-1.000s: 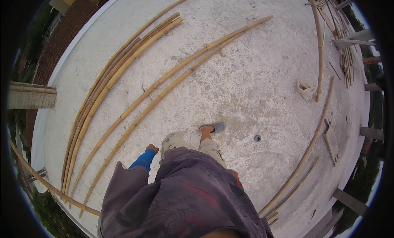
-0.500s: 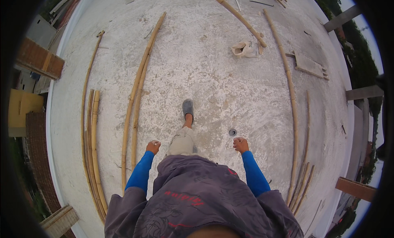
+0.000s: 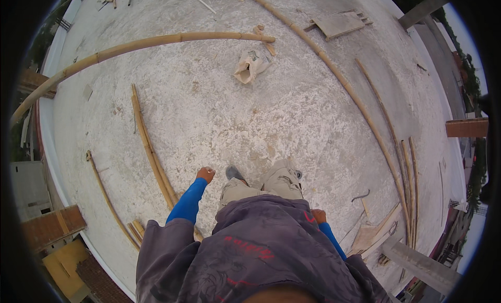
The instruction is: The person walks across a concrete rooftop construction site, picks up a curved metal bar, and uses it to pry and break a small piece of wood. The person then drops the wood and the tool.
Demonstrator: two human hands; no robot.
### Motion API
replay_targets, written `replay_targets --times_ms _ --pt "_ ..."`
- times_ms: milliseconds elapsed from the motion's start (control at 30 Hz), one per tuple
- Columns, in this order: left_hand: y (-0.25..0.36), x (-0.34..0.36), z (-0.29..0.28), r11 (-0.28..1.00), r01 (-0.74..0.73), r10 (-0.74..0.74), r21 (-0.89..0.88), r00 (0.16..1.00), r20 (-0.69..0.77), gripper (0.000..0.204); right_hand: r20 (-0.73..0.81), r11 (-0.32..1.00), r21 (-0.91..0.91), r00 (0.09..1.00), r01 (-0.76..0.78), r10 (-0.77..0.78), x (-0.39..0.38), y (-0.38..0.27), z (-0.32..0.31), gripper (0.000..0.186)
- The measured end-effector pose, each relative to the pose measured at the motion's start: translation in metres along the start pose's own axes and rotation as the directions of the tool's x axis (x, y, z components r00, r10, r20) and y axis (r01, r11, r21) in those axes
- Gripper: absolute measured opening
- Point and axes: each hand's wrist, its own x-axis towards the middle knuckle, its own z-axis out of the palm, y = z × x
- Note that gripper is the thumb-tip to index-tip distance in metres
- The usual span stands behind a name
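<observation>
My left hand (image 3: pixel 206 174) hangs at my left side in a blue sleeve, its fingers loosely curled with nothing visible in them. It is nearest to a pair of bamboo poles (image 3: pixel 151 152) lying on the rough concrete floor, without touching them. My right hand (image 3: pixel 319 216) is low beside my right hip; the shirt covers part of it and its fingers do not show clearly. Ahead, an off-white sack (image 3: pixel 251 67) lies with its mouth open, close to the end of a long bamboo pole (image 3: pixel 141 44) that stretches off to the left.
Another long pole (image 3: pixel 342 79) runs down the right side, beside several shorter poles (image 3: pixel 410 185). Flat boards (image 3: pixel 339 25) lie at the far right. Concrete posts (image 3: pixel 417 264) and a brown beam (image 3: pixel 466 128) stand along the right edge. A white-edged parapet (image 3: pixel 58 177) borders the left.
My view has turned to the right, and I have stepped forward. The sack and far pole now appear further left. My right hand has dropped back to my hip, partly behind the shirt.
</observation>
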Motion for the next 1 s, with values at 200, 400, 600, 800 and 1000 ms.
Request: replay_targets --times_ms 200,400,600,800,1000 --pt "0.119 0.135 -0.078 0.994 -0.085 0.081 -0.061 0.994 -0.067 0.037 0.035 0.999 0.032 0.999 -0.016 0.015 0.079 -0.066 0.038 0.030" --pt "0.230 0.203 -0.079 0.986 0.095 -0.086 -0.140 0.994 0.068 0.039 0.125 0.973 -0.159 0.981 0.168 -0.148 0.241 -0.174 0.012 0.036" --pt "0.338 0.246 -0.063 0.991 0.055 -0.077 0.123 0.981 0.180 0.039 -0.036 0.941 0.104 0.947 0.321 -0.319 0.386 -0.379 -0.124 0.019" --pt "0.456 0.321 -0.063 0.995 -0.012 0.021 -0.103 0.996 0.083 0.033 -0.134 0.983 0.137 0.986 0.119 -0.101 0.484 -0.560 -0.245 0.032" --pt "0.542 0.470 -0.091 0.994 0.030 -0.010 -0.106 0.984 0.179 0.033 -0.063 0.981 0.195 0.998 -0.012 0.024 0.560 -0.674 -0.232 0.027"
